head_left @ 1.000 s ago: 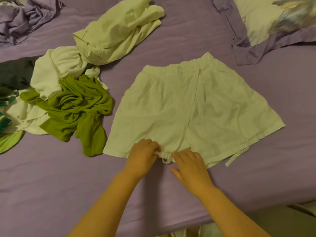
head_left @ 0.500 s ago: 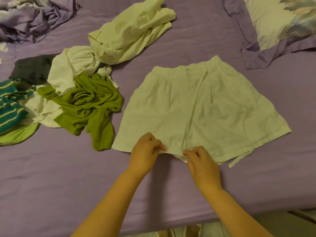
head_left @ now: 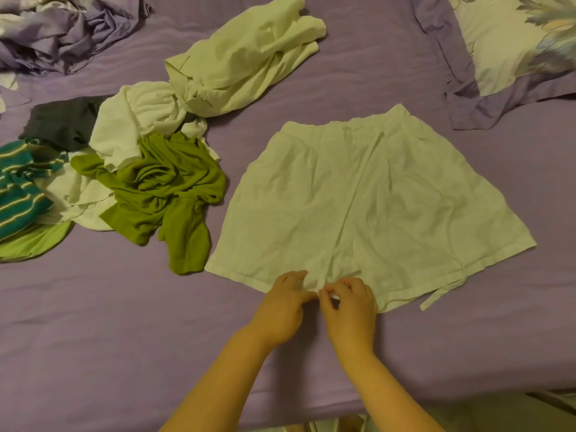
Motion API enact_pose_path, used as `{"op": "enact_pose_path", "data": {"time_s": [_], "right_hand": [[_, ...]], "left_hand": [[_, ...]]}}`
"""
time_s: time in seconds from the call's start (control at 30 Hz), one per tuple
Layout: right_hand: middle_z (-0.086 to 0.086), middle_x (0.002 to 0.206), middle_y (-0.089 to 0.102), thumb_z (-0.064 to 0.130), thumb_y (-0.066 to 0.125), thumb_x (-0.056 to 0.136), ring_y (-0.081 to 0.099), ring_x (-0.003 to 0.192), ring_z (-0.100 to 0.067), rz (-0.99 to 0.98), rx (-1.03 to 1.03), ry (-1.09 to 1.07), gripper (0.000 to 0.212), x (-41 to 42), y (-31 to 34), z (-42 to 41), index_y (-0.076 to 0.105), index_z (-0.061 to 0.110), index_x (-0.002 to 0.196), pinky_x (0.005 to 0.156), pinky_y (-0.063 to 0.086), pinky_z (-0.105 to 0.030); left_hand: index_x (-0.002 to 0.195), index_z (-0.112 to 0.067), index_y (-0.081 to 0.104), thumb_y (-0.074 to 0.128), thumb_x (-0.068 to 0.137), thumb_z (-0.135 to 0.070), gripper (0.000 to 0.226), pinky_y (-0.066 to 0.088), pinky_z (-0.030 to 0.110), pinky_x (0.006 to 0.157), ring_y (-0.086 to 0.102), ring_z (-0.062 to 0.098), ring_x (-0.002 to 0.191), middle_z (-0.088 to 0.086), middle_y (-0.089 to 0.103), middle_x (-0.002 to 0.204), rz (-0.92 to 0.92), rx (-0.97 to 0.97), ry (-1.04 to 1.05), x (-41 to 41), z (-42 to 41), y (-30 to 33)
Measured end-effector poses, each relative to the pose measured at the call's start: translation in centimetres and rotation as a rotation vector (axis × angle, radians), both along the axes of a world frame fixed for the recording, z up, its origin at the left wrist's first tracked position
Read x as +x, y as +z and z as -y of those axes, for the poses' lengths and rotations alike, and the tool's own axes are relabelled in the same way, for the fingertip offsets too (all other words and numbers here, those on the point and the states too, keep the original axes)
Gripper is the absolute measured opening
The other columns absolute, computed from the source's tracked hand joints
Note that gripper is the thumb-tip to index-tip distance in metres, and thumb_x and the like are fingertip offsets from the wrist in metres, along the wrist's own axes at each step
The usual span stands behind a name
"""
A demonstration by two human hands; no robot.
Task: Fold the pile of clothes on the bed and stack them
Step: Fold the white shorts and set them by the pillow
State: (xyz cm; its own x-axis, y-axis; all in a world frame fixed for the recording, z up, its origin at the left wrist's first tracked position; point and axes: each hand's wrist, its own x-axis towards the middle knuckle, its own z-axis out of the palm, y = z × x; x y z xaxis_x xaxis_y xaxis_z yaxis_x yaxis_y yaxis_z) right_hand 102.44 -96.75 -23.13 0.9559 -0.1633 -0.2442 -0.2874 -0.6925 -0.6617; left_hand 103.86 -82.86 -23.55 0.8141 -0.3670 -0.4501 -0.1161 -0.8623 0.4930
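White shorts [head_left: 367,210] lie spread flat on the purple bed sheet [head_left: 124,322], waistband away from me. My left hand [head_left: 282,310] and my right hand [head_left: 350,307] meet at the near hem, at the crotch, and both pinch the fabric there. To the left sits the unfolded pile: an olive green garment [head_left: 162,194], a white garment [head_left: 137,120], a pale cream garment [head_left: 246,54], a dark grey piece [head_left: 62,123] and a teal striped piece [head_left: 17,188].
A crumpled lilac sheet [head_left: 65,29] lies at the far left corner. A flowered pillow [head_left: 514,48] with a purple border lies at the far right. The bed's near edge [head_left: 405,397] runs along the bottom right.
My two hands have come closer together at the crotch of the shorts' hem. The view has shifted so the pile and shorts sit further right in the picture.
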Motion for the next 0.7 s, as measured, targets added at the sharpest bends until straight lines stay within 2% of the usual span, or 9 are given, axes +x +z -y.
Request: {"op": "enact_pose_path", "data": {"time_s": [0.1,0.17,0.23,0.33,0.4,0.47,0.53,0.63,0.7], "right_hand": [[0.015,0.071,0.058,0.018,0.052,0.093,0.056,0.069,-0.005,0.011,0.285,-0.128,0.011,-0.1,2.6,0.4,0.052,0.024,0.084,0.060,0.046,-0.029],[0.013,0.058,0.055,0.020,0.047,0.096,0.053,0.054,-0.002,0.024,0.407,-0.179,0.018,1.0,5.2,2.0,0.043,0.029,0.081,0.051,0.041,-0.024],[0.008,0.060,0.057,0.024,0.049,0.095,0.056,0.055,-0.005,0.100,0.377,-0.172,0.017,3.3,7.6,4.8,0.046,0.032,0.080,0.052,0.043,-0.021],[0.009,0.071,0.060,0.031,0.051,0.093,0.061,0.066,-0.012,0.200,0.151,-0.124,0.009,7.4,9.6,9.6,0.049,0.033,0.085,0.059,0.047,-0.030],[0.007,0.079,0.063,0.029,0.049,0.094,0.062,0.072,-0.016,0.202,0.031,-0.100,0.005,9.4,9.3,12.0,0.053,0.027,0.097,0.062,0.047,-0.033],[0.005,0.097,0.063,0.023,0.049,0.095,0.059,0.085,-0.015,0.154,-0.018,-0.038,0.022,9.8,7.8,13.4,0.052,0.022,0.117,0.069,0.044,-0.030],[0.001,0.115,0.058,0.021,0.054,0.093,0.053,0.101,-0.014,0.087,-0.064,0.131,0.038,8.6,5.7,13.7,0.047,0.017,0.131,0.082,0.039,-0.025],[0.002,0.139,0.043,0.038,0.062,0.087,0.039,0.128,-0.017,-0.102,-0.138,0.535,0.059,4.8,2.2,13.8,0.041,0.019,0.139,0.101,0.024,-0.020],[0.008,0.147,0.028,0.050,0.066,0.080,0.026,0.139,-0.015,-0.158,-0.304,0.765,0.076,2.6,0.5,14.0,0.033,0.023,0.143,0.111,0.018,-0.028]], "left_hand": [[0.135,-0.036,0.049,0.036,0.091,-0.003,0.056,0.013,0.030,0.115,0.006,0.020,0.145,0.003,0.011,0.158,0.005,0.053,-0.007,-0.1,-0.4,0.1],[0.134,-0.038,0.049,0.036,0.093,-0.006,0.054,0.014,0.028,0.114,0.007,0.019,0.144,0.001,0.012,0.158,0.008,0.078,-0.012,-0.1,-0.4,0.4],[0.133,-0.037,0.051,0.036,0.094,-0.009,0.051,0.016,0.026,0.113,0.009,0.018,0.143,-0.002,0.015,0.157,0.016,0.094,-0.018,0.2,-0.2,0.7],[0.130,-0.032,0.055,0.039,0.093,-0.013,0.044,0.020,0.023,0.108,0.017,0.016,0.140,-0.003,0.028,0.152,0.060,0.067,0.033,0.8,0.3,1.2],[0.129,-0.027,0.055,0.041,0.093,-0.015,0.041,0.024,0.023,0.106,0.024,0.018,0.136,0.000,0.036,0.147,0.074,0.031,0.122,1.4,0.9,1.5],[0.128,-0.023,0.057,0.044,0.094,-0.018,0.036,0.027,0.024,0.105,0.030,0.019,0.133,0.001,0.042,0.141,0.120,-0.005,0.182,1.8,1.8,1.6],[0.124,-0.021,0.060,0.048,0.094,-0.022,0.032,0.030,0.026,0.104,0.032,0.020,0.132,0.000,0.047,0.137,0.179,-0.021,0.163,2.0,3.0,1.5],[0.111,-0.016,0.068,0.051,0.090,-0.027,0.029,0.034,0.037,0.105,0.040,0.028,0.128,0.005,0.055,0.129,0.234,-0.038,0.048,1.5,5.6,0.8],[0.117,-0.017,0.064,0.050,0.090,-0.035,0.035,0.025,0.043,0.112,0.035,0.030,0.134,0.007,0.048,0.137,0.200,0.024,-0.013,0.6,7.6,0.0]]}}
